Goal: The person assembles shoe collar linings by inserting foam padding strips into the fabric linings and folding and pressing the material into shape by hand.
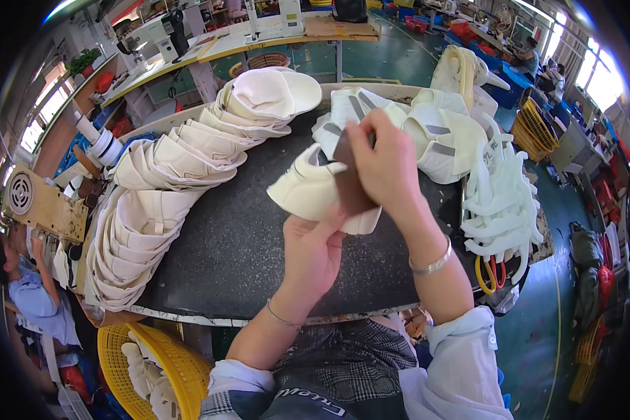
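My left hand (315,248) grips a cream shoe upper (302,189) from below, over the middle of the dark table. Closed around a flat brown piece (351,182), my right hand (385,161) holds it upright against the upper's right part. The brown piece is blurred, so I cannot tell its kind; it hides part of the upper. To the left, a long curved row of similar cream uppers (182,154) lies nested together. Just beyond my hands are white fabric pieces (437,136) with grey strips.
Limp white pieces (500,199) hang over the table's right side, above yellow- and red-handled scissors (488,273). A cream shoe last (458,73) stands at the far right. Below the left edge is a yellow basket (189,360) of cream pieces. Another person (38,290) works at left.
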Demonstrator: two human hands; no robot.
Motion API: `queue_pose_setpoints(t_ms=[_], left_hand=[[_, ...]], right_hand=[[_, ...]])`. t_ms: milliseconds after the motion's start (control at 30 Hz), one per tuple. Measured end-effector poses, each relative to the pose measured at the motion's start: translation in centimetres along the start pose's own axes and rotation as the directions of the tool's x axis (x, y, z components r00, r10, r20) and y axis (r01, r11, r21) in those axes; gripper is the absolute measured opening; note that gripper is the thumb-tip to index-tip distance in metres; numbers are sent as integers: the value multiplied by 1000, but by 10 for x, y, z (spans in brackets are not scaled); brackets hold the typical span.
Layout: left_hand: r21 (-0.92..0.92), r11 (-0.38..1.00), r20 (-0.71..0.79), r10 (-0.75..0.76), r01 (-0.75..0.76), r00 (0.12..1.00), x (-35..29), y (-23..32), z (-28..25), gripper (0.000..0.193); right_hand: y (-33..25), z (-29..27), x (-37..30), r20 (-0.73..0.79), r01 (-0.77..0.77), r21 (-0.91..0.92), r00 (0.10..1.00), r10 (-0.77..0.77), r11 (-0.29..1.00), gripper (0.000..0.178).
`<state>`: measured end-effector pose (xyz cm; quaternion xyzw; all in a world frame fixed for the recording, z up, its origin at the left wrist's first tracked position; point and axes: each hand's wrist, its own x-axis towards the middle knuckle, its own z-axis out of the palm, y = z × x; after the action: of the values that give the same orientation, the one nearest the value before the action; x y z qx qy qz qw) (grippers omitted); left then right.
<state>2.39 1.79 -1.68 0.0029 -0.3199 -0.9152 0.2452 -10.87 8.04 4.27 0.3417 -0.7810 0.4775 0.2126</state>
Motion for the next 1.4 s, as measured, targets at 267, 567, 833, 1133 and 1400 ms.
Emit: queue_pose_setpoints(t_ms=[267,567,833,1133,1400], left_hand=[[-184,983,96,19,-1,995,1,15,4,46],[-192,981,120,-19,42,993,-5,2,-11,56],[-296,926,219,-173,234,960,15,49,-66,53],[730,654,-87,377,-198,922,15,56,-42,53],[694,717,-45,132,-64,990,-18,48,-51,66]], right_hand=[[137,15,-13,35,290,-723,922,-385,627,39],[11,-6,-87,732,-680,650,680,39,-340,58],[51,-38,-104,607,-592,795,768,-205,132,27],[6,-61,-94,561,-259,487,825,-71,834,22],[-3,4,-99,660,-280,479,740,-131,832,33]])
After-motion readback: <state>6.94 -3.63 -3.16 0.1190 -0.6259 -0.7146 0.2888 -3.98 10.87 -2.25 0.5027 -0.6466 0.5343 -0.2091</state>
